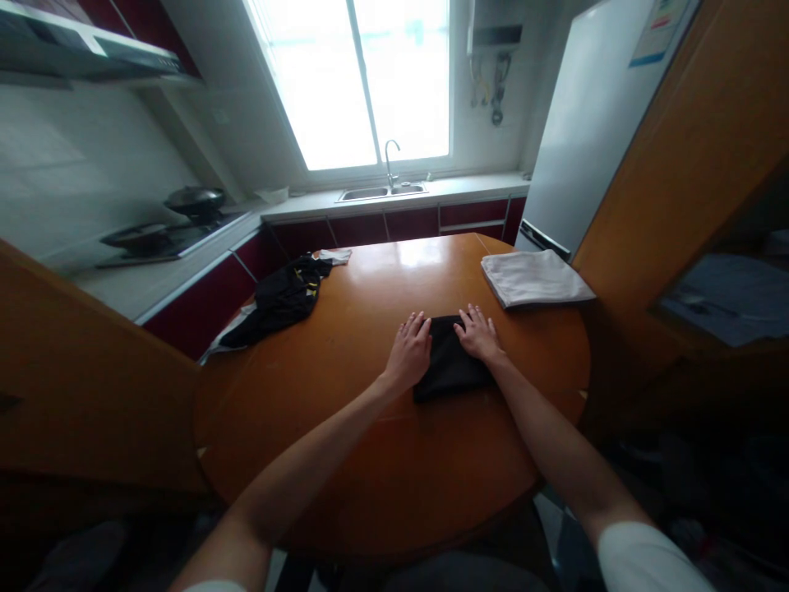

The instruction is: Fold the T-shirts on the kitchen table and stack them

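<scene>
A black folded piece of cloth (453,366) lies flat on the wooden table (345,460), roughly rectangular; I cannot tell which garment it is. My left hand (412,349) rests at its left edge, fingers stretched out and pointing away from me. Over the cloth's upper right part lies my right hand (479,333), palm down with its fingers spread. Neither hand grips anything. The far edge of the cloth shows between the two hands.
A crumpled pile of dark clothes (287,292) lies at the table's left edge. Folded pale cloth (533,275) sits at the right. Beyond are a counter with a sink (382,192), a stove with pans (194,201) and a fridge (592,123).
</scene>
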The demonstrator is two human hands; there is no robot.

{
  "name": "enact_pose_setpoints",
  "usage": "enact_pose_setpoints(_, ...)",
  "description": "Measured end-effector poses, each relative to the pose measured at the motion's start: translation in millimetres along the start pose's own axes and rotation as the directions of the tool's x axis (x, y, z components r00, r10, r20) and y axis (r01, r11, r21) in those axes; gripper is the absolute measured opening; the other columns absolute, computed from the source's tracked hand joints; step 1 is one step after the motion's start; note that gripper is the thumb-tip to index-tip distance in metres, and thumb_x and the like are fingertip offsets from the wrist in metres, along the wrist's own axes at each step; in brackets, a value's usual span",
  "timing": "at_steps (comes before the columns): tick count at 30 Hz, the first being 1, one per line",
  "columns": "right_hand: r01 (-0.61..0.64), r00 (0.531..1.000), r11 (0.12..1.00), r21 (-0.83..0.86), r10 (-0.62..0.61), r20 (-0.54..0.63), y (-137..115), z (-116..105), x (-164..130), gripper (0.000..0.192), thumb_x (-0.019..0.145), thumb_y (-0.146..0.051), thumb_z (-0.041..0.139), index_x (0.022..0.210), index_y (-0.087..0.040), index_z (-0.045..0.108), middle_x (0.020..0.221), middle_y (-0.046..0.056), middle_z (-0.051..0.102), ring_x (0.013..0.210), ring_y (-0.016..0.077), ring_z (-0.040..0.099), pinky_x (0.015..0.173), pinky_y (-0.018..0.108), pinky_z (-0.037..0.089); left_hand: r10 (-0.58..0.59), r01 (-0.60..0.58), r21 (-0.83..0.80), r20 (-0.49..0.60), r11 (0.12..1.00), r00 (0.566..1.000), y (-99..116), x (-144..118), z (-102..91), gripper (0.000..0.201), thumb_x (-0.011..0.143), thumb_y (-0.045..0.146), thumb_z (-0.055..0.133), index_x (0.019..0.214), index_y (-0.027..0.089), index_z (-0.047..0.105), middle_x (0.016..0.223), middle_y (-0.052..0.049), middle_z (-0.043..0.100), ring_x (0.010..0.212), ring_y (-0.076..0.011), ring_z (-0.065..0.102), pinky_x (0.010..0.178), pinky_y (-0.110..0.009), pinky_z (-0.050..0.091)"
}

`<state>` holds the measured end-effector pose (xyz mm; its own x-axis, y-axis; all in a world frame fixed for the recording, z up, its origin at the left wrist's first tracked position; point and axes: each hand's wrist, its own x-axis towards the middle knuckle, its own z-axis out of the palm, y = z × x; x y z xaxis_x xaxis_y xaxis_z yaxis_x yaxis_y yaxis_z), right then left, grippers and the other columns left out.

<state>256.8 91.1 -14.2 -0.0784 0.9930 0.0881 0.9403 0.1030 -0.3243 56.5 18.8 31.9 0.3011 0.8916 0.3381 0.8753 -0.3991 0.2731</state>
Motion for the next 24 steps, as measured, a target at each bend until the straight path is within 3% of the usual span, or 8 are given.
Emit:
enact_pose_setpoints(3, -0.005, 1.0, 1.0, 0.003, 0.005, -0.005, -0.9, -0.5, -0.9, 0.06, 0.104, -0.046, 0.032, 0.157, -0.019, 0.035, 0.168, 0.01, 0.019, 0.155, 0.025, 0.013, 0.122, 0.053, 0.017, -0.109, 0.098, 0.074, 0.175, 0.993, 0.979, -13.9, 2.6, 31.8, 0.058, 0.104, 0.042, 0.036, 0.154, 0.014, 0.037, 0.166, -0.016, 0.025, 0.155, -0.0319, 0.015, 0.123, -0.056, 0.017)
enact_pose_setpoints(6, -0.005, 1.0, 1.0, 0.007, 0.005, -0.004, -1.6, -1.2, -0.9, 0.059, 0.104, -0.046, 0.033, 0.156, -0.019, 0.036, 0.168, 0.01, 0.02, 0.155, 0.0251, 0.013, 0.122, 0.054, 0.016, -0.151, 0.138, 0.068, 0.266, 0.988, 0.952, -23.5, 1.4, 40.2, 0.064, 0.103, 0.049, 0.033, 0.157, 0.015, 0.032, 0.167, -0.015, 0.018, 0.155, -0.0308, 0.011, 0.123, -0.058, 0.015)
enact_pose_setpoints(12, -0.011, 1.0, 1.0, 0.008, 0.011, 0.002, -1.7, -1.4, -1.0, 0.06, 0.104, -0.047, 0.033, 0.156, -0.019, 0.036, 0.168, 0.01, 0.019, 0.155, 0.0253, 0.013, 0.122, 0.054, 0.016, -0.147, 0.138, 0.062, 0.182, 0.989, 0.972, -23.0, 22.3, 30.7, 0.065, 0.103, 0.051, 0.032, 0.157, 0.015, 0.032, 0.166, -0.015, 0.021, 0.155, -0.0303, 0.012, 0.124, -0.056, 0.013)
enact_pose_setpoints(18, -0.009, 1.0, 1.0, -0.012, 0.009, 0.007, -0.8, -0.4, -0.8, 0.06, 0.104, -0.047, 0.032, 0.157, -0.019, 0.035, 0.168, 0.01, 0.019, 0.155, 0.0253, 0.012, 0.122, 0.054, 0.016, -0.165, 0.152, 0.065, 0.301, 0.986, 0.939, -29.0, 23.4, 33.4, 0.07, 0.102, 0.055, 0.035, 0.158, 0.014, 0.03, 0.167, -0.017, 0.016, 0.155, -0.032, 0.01, 0.123, -0.059, 0.011)
enact_pose_setpoints(22, -0.012, 1.0, 1.0, -0.01, 0.012, 0.012, -0.3, -0.2, 0.0, 0.06, 0.104, -0.047, 0.032, 0.157, -0.02, 0.034, 0.168, 0.009, 0.018, 0.155, 0.0249, 0.011, 0.122, 0.054, 0.016, -0.027, 0.024, 0.017, 0.218, 1.0, 0.976, -20.6, 7.8, 24.8, 0.064, 0.103, 0.053, 0.032, 0.156, 0.019, 0.035, 0.167, -0.012, 0.02, 0.155, -0.0299, 0.013, 0.124, -0.056, 0.014)
enact_pose_setpoints(24, -0.013, 1.0, 1.0, -0.009, 0.014, 0.009, -0.2, -0.2, 0.0, 0.06, 0.104, -0.047, 0.032, 0.157, -0.02, 0.034, 0.168, 0.009, 0.019, 0.155, 0.0247, 0.012, 0.122, 0.054, 0.016, 0.08, -0.081, -0.005, 0.233, 0.997, 0.969, -13.8, -7.3, 25.4, 0.063, 0.103, 0.055, 0.033, 0.156, 0.021, 0.037, 0.167, -0.009, 0.023, 0.155, -0.0288, 0.014, 0.124, -0.054, 0.015)
